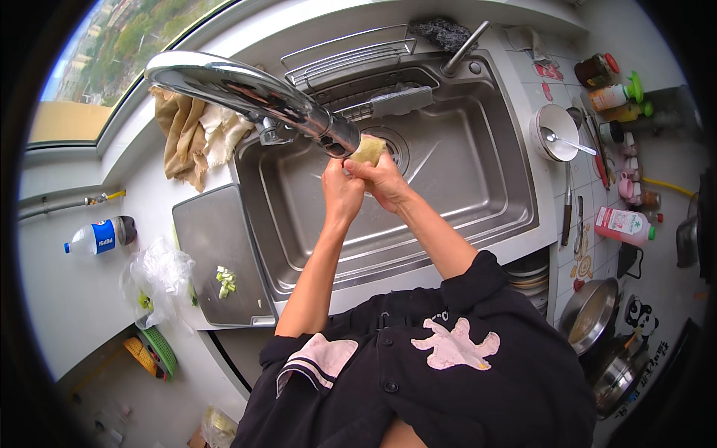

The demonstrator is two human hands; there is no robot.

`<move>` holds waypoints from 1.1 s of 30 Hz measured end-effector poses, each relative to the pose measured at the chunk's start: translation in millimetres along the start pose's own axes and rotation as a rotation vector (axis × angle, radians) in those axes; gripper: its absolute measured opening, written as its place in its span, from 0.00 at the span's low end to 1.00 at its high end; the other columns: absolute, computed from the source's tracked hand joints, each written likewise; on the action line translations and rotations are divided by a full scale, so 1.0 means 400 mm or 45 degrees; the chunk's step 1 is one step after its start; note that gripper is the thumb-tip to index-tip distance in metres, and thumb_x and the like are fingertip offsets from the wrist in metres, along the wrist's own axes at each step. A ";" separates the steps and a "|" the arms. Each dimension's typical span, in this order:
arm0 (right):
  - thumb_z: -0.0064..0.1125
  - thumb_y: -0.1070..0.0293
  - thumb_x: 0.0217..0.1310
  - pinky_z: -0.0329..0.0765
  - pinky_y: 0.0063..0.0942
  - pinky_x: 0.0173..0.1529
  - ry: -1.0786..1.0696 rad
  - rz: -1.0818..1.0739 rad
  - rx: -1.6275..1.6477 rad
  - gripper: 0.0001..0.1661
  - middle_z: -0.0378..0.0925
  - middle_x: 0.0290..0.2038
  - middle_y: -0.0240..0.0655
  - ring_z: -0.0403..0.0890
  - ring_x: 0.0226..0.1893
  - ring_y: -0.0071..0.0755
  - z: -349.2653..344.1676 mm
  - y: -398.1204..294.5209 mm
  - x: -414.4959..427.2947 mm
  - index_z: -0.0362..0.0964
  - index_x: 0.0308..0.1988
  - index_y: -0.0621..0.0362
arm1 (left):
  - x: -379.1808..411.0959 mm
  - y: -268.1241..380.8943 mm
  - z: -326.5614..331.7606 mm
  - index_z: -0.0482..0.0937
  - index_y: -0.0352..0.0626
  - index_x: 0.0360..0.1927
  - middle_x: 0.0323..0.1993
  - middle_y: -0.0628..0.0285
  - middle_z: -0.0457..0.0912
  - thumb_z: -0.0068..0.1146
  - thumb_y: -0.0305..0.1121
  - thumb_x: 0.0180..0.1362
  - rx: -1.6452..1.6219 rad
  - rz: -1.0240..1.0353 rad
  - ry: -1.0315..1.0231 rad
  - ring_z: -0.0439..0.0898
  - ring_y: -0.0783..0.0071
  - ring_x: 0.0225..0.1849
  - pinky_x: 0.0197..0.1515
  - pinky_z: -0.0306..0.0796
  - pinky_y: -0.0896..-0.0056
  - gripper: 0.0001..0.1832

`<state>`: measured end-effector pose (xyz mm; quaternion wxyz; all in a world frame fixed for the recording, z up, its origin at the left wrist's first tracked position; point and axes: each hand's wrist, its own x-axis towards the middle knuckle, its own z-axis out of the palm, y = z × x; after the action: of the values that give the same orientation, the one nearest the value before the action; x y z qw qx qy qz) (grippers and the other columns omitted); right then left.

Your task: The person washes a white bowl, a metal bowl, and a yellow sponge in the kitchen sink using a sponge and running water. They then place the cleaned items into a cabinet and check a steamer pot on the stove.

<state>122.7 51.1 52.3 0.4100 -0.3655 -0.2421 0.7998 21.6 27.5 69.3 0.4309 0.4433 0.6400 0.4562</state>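
Both of my hands are over a stainless steel sink [459,168], under the spout of a chrome faucet [252,101]. A pale yellow piece, perhaps a peeled vegetable or a sponge, [369,150] is held at my right hand [383,176], with its upper end beside the spout tip. My left hand [341,190] is closed up against the right one, its fingertips partly hidden by the spout and the other hand. Whether the left fingers also grip the yellow piece cannot be told. Behind my hands lies the round drain [396,150].
Left of the sink, a grey cutting board [215,235] bears chopped green pieces [226,281], near a plastic bag [162,269] and cloths [182,131]. A wire rack [347,59] stands behind. At right are a white bowl with a spoon [546,126], knives, bottles and metal pots [588,313].
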 end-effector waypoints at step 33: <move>0.65 0.80 0.40 0.48 0.19 0.13 -0.224 0.351 -0.494 0.15 0.60 0.12 0.21 0.56 0.10 0.14 -0.083 -0.288 -0.178 0.66 0.19 0.50 | 0.022 0.247 0.068 0.63 0.52 0.61 0.61 0.63 0.65 0.53 0.30 0.48 1.272 1.772 -0.605 0.63 0.70 0.64 0.64 0.56 0.55 0.33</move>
<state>232.2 57.7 138.5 0.1965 -0.3959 -0.3737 0.8155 62.7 60.3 157.8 -0.0664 0.9510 0.2437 0.1782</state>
